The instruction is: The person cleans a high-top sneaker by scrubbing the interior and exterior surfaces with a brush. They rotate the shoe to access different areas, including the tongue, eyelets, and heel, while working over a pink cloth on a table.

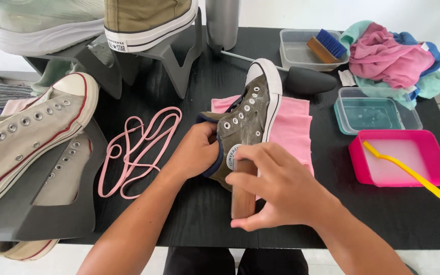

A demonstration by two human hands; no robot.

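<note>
Table (189, 224): brush (243, 196) half-hidden under right hand (281, 188)

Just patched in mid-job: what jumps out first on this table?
At the centre, the left hand steadies an olive high-top sneaker lying on a pink cloth, while the right hand presses a wooden-handled brush against its side. Left of them, loose pink laces curl on the black table. At the right edge, a pink tray holds a yellow brush.

Single head-worn view looks steeply down, close over the black table (189, 224); far edge meets a white wall (332, 12)
</note>
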